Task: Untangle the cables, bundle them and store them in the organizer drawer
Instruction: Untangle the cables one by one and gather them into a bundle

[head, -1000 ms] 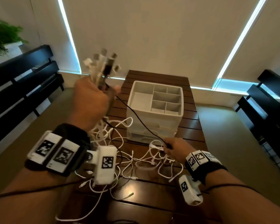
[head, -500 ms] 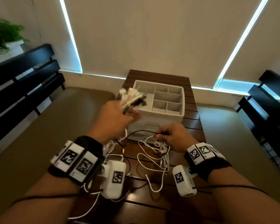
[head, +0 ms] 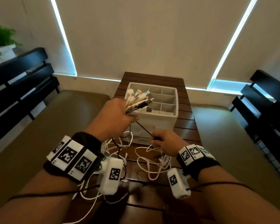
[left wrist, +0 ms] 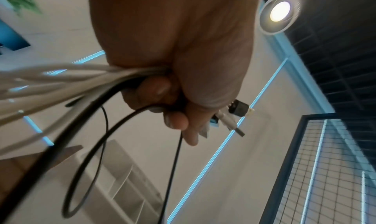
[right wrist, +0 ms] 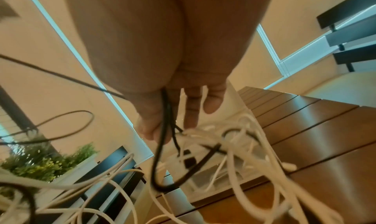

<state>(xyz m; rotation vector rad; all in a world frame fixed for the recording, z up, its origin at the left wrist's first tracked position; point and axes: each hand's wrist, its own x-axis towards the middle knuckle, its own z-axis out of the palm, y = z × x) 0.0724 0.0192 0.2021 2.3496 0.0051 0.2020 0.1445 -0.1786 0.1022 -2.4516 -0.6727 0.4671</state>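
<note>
My left hand [head: 120,113] grips a bunch of cable ends [head: 139,101], white and black, with the plugs sticking out over the white organizer [head: 170,118]. In the left wrist view the curled fingers [left wrist: 175,119] clamp the cables [left wrist: 61,81]. A thin black cable [head: 144,128] runs taut from that fist down to my right hand [head: 163,143], which pinches it just in front of the organizer's drawers. The right wrist view shows the black cable [right wrist: 162,131] passing between thumb and fingers. Loose white cables [head: 153,160] lie tangled on the wooden table [head: 186,126] under both hands.
The organizer's top tray has several compartments, and a small black item [head: 149,109] sits in one. Dark benches [head: 22,81] stand left and right [head: 265,101] of the table. A potted plant [head: 0,38] is at the far left.
My left hand came down from high on the left to just over the organizer's near left corner. My right hand lifted off the table, and the black cable now stretches short between the hands.
</note>
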